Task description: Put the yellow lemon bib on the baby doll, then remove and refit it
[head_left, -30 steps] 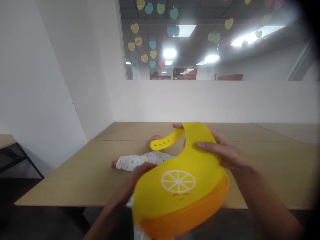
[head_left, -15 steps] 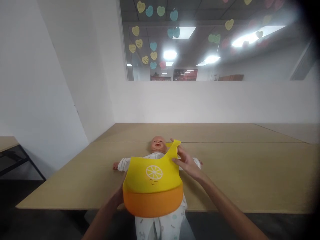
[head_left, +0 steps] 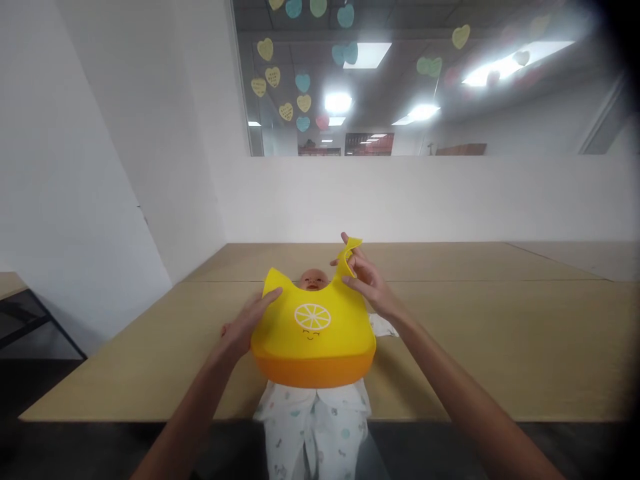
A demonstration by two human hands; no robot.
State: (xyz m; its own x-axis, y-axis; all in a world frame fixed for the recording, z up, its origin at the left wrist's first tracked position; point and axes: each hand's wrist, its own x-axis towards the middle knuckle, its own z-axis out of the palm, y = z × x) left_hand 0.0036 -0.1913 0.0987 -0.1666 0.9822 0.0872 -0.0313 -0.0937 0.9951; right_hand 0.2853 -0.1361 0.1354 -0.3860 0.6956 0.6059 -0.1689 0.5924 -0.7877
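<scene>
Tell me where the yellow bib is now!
In the head view, the yellow bib sits over the baby doll, just below its head, between the left hand and the right hand.

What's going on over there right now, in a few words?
Right hand pinching the neck strap. Left hand on the yellow silicone bib. Bib across the chest of the baby doll.

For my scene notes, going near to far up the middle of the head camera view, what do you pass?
doll's legs in a printed white sleepsuit, orange pocket of the yellow bib, lemon-slice print, doll's head, white wall, glass window with paper hearts
</scene>
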